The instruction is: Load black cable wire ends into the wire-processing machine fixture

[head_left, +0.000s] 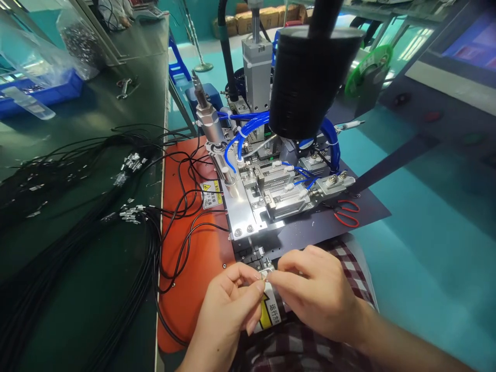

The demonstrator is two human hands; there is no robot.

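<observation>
My left hand is closed in a pinch, thumb against forefinger, on something tiny that I cannot make out. Its fingertips almost meet those of my right hand, which also pinches at the same spot; what it holds is hidden. Both hands are in front of the metal assembly machine, just above a yellow and white label near its front edge. Close beyond the fingertips is a small metal fitting. Black cables run over the machine's orange base to the left of my hands.
Bundles of black cables with metal ends lie on the dark green table. A blue bin stands farther back. Red-handled scissors or snips rest on the machine's right side. A large black cylinder hangs overhead.
</observation>
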